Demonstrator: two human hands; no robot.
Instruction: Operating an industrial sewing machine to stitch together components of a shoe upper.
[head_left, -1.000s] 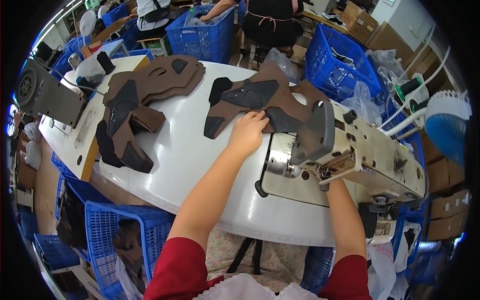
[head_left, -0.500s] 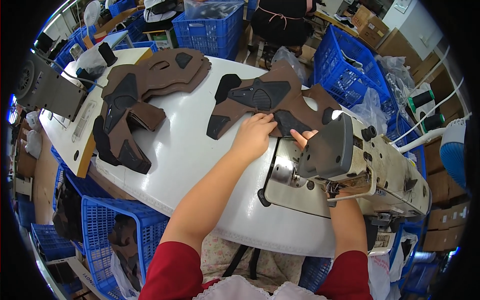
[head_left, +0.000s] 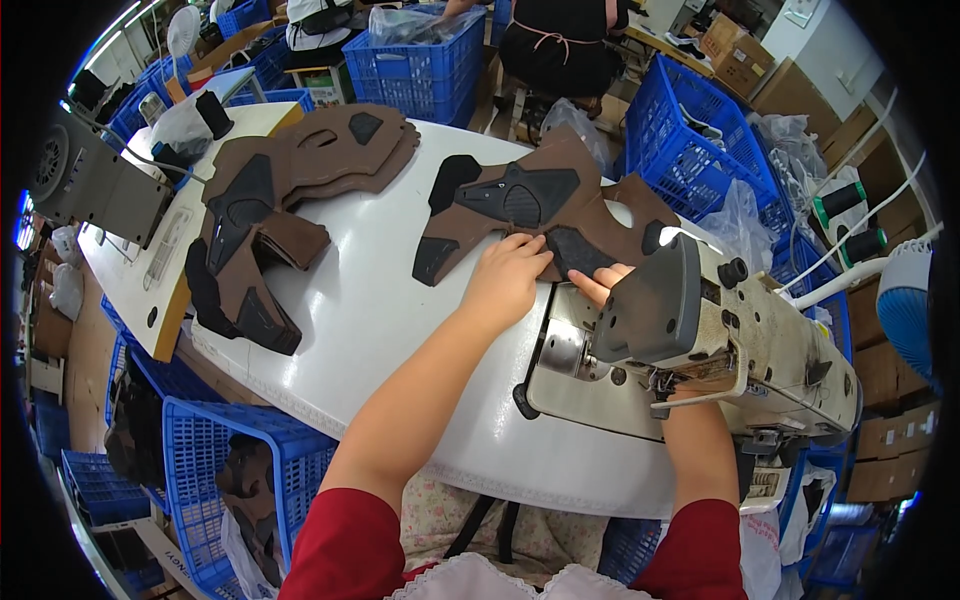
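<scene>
A flat brown shoe upper (head_left: 590,195) with black overlays lies spread on the white tabletop, just beyond the sewing machine (head_left: 690,310). My left hand (head_left: 508,280) is closed on its near edge, fingertips over the brown material beside a black patch. To the right, my right hand (head_left: 603,283) reaches round behind the machine head. Its visible fingers grip the same edge near the black patch; the rest of the hand is hidden by the machine. Further left sits a stack of similar brown uppers (head_left: 345,160), overlapping one another, a folded part lying among them.
Blue crates (head_left: 250,420) stand at the lower left, with more behind the table (head_left: 415,75) and at the far right. Another machine (head_left: 100,185) is at the left. Green thread cones (head_left: 865,243) and a blue fan (head_left: 905,310) are at the right. A person in black sits beyond the table.
My right fingers have shifted slightly left along the upper's edge. The left hand keeps its place on the upper. The whole view has tilted a little.
</scene>
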